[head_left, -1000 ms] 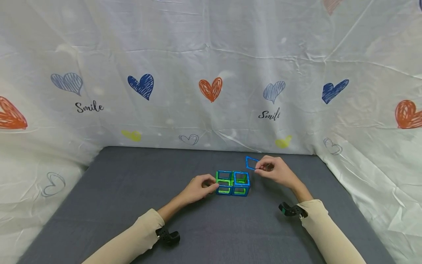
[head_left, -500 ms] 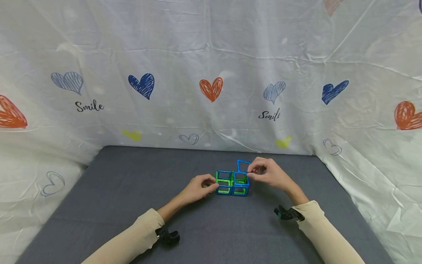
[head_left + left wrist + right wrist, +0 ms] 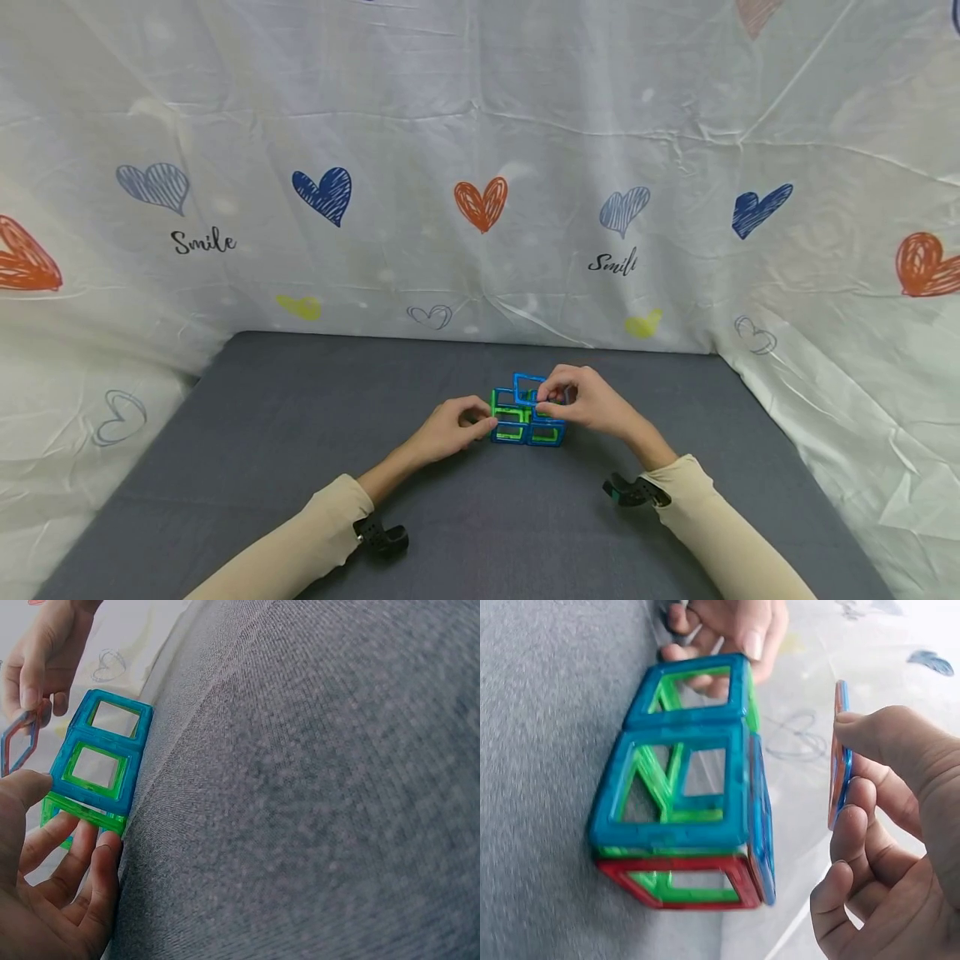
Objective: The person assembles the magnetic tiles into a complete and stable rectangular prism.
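Two joined cubes of magnetic tiles [image 3: 667, 835], open square frames in blue and green with a red one on the right end, stand on the table. At their left end my left hand [image 3: 456, 427] holds the structure, thumb at the upper edge and fingertips against the green side tile [image 3: 111, 822]. My right hand [image 3: 588, 402] pinches a loose square magnetic tile [image 3: 841, 776] by one edge, between thumb and fingers. This tile is blue with a reddish inner side. It is tilted up above the cubes, apart from them in the right wrist view.
A dark grey cloth covers the table [image 3: 480, 533]. Behind and beside it hangs a white curtain [image 3: 397, 275] printed with hearts. Each wrist wears a black camera band [image 3: 382, 537].
My right hand has moved left and slightly toward me, bringing the loose blue tile from right of the cubes to above them. The left hand and the cubes have stayed in place.
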A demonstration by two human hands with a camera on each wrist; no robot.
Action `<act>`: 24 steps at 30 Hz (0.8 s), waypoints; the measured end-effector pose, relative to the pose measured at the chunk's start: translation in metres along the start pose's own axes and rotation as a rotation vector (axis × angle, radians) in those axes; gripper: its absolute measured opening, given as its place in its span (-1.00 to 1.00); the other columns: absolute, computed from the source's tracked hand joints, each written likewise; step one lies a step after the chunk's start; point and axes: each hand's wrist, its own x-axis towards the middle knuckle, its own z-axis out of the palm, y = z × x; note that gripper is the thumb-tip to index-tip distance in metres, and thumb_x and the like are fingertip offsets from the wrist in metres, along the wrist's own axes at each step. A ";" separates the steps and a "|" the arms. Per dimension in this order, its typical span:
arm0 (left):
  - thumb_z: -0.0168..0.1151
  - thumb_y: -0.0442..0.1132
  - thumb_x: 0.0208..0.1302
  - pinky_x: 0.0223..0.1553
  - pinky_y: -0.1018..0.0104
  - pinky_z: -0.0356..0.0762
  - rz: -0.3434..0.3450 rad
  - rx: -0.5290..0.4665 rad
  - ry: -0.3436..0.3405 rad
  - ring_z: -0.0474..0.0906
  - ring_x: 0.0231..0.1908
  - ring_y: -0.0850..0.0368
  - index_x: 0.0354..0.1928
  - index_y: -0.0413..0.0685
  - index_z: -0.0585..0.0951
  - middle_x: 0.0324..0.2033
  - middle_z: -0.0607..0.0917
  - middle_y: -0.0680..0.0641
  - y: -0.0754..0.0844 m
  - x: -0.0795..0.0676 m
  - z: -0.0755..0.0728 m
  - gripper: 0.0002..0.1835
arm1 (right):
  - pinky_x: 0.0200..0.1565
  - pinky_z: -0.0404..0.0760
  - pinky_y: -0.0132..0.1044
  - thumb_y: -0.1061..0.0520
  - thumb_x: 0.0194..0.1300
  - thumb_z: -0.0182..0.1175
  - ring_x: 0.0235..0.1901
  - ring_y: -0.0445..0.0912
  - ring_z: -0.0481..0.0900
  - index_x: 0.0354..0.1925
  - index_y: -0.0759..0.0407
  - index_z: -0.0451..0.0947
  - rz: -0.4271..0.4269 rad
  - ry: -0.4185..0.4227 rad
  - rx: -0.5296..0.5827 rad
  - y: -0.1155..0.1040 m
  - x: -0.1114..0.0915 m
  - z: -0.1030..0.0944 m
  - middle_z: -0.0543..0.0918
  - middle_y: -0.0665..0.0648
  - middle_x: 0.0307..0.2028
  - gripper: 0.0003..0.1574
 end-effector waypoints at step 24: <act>0.23 -0.13 0.51 -0.48 0.24 0.59 0.011 0.003 -0.021 0.63 -0.47 0.04 0.03 -0.14 0.66 -0.20 0.70 -0.02 0.001 -0.002 -0.003 -0.75 | -0.26 0.55 -0.21 0.11 0.33 0.43 -0.36 -0.15 0.50 -0.27 0.11 0.75 -0.005 -0.078 -0.094 -0.003 0.016 0.023 0.56 -0.11 -0.38 -0.91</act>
